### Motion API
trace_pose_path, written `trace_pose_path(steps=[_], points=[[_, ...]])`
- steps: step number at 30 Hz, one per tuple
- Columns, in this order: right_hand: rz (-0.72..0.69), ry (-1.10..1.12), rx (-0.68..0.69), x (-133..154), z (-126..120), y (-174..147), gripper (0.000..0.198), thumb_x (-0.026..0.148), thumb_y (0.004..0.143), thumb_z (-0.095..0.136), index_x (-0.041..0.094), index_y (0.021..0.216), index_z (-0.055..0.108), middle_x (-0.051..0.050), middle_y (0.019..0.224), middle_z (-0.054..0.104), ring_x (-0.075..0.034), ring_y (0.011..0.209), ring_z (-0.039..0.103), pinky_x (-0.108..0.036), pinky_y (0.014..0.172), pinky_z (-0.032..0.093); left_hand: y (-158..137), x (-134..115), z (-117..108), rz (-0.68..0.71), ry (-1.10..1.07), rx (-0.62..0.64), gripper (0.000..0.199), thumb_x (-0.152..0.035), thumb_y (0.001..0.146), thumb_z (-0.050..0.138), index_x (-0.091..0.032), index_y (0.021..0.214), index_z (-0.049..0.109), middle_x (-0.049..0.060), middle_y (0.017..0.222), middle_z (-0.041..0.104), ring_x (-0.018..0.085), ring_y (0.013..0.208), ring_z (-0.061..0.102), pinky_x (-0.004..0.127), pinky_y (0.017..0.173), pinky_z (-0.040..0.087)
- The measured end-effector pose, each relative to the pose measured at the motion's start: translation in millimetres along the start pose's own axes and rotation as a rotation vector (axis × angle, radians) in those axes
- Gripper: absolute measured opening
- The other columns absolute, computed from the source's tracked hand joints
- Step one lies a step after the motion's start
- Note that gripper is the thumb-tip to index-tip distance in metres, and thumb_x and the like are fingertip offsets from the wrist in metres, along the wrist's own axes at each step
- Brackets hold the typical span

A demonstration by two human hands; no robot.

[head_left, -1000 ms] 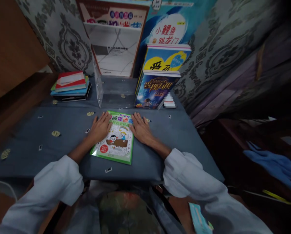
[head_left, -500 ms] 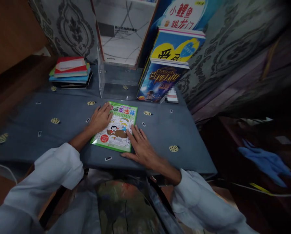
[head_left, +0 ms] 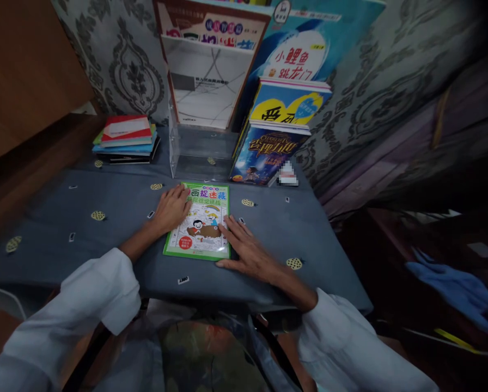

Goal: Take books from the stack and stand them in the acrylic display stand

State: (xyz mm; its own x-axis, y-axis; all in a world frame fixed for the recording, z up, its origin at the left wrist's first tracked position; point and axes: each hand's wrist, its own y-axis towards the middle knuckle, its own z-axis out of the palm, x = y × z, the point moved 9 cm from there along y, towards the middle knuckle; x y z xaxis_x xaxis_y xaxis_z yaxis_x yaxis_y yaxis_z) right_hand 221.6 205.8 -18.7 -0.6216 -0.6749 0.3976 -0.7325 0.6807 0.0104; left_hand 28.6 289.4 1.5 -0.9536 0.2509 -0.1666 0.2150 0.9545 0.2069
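Note:
A green-bordered picture book (head_left: 205,231) lies flat on the table, its cover up, with a cartoon drawing and coloured Chinese characters. My left hand (head_left: 172,208) rests flat over the book's upper left edge, fingers stretched and covering the first character. On the other side, my right hand (head_left: 250,249) lies with its fingers spread; the fingertips touch the book's right edge, and the thumb is by the lower right corner. Neither hand grips the book.
Behind the book stands a clear acrylic rack (head_left: 201,167) with books, among them a dark blue book (head_left: 264,155). A stack of books (head_left: 125,136) sits at the back left. The table (head_left: 121,188) has a grey patterned cloth. A blue cloth (head_left: 452,288) lies at the right.
The book has turned slightly and now lies straighter, shifted a little right, with both hands moving along with it. The camera view has tilted up, showing more of the rack.

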Motion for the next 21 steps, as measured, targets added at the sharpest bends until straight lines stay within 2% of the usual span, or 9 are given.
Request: trace_pose_path(steps=[3,7,11,16,18,21], points=[[0.000,0.031,0.018,0,-4,-1,0.097,0.074,0.089,0.054,0.020,0.162,0.019,-0.017,0.168,0.018,-0.034,0.157,0.013,-0.061,0.124,0.019,4,1,-1,0.008,0.023,0.001,0.047,-0.033,0.101,0.038,-0.012,0.140,0.054,0.018,0.153,0.049,0.032,0.143,0.043,0.051,0.115,0.035],[0.022,0.103,0.016,-6,-12,10,0.082,0.072,0.096,0.039,0.020,0.159,0.031,-0.016,0.167,0.023,-0.032,0.156,0.016,-0.059,0.124,0.021,6,4,1,0.003,0.029,0.000,0.049,-0.034,0.101,0.036,-0.011,0.142,0.053,0.018,0.155,0.047,0.032,0.147,0.039,0.052,0.116,0.033],[0.116,0.067,-0.046,-31,-20,49,0.079,0.070,0.098,0.034,0.015,0.155,0.040,-0.019,0.166,0.025,-0.035,0.156,0.015,-0.059,0.124,0.020,5,3,2,-0.012,0.040,-0.007,0.050,-0.034,0.102,0.036,-0.011,0.143,0.052,0.017,0.156,0.046,0.032,0.147,0.039,0.052,0.118,0.032],[0.266,-0.012,-0.120,-67,-27,96,0.080,0.066,0.100,0.032,0.008,0.155,0.036,-0.023,0.165,0.026,-0.033,0.155,0.021,-0.056,0.124,0.021,4,2,1,-0.018,0.047,-0.029,0.051,-0.034,0.102,0.037,-0.010,0.144,0.052,0.016,0.156,0.047,0.032,0.146,0.039,0.051,0.118,0.032],[0.285,-0.027,-0.139,-69,-26,100,0.082,0.067,0.100,0.031,0.007,0.155,0.035,-0.024,0.164,0.026,-0.033,0.155,0.022,-0.057,0.124,0.021,4,3,2,-0.023,0.040,-0.034,0.050,-0.034,0.102,0.038,-0.011,0.144,0.052,0.016,0.155,0.047,0.033,0.147,0.039,0.051,0.117,0.033],[0.289,-0.060,-0.145,-60,-22,84,0.088,0.072,0.097,0.033,0.006,0.156,0.033,-0.026,0.165,0.024,-0.035,0.155,0.020,-0.058,0.124,0.019,3,3,3,-0.037,0.024,-0.041,0.049,-0.034,0.101,0.039,-0.014,0.144,0.052,0.015,0.156,0.047,0.032,0.147,0.039,0.051,0.118,0.032]])
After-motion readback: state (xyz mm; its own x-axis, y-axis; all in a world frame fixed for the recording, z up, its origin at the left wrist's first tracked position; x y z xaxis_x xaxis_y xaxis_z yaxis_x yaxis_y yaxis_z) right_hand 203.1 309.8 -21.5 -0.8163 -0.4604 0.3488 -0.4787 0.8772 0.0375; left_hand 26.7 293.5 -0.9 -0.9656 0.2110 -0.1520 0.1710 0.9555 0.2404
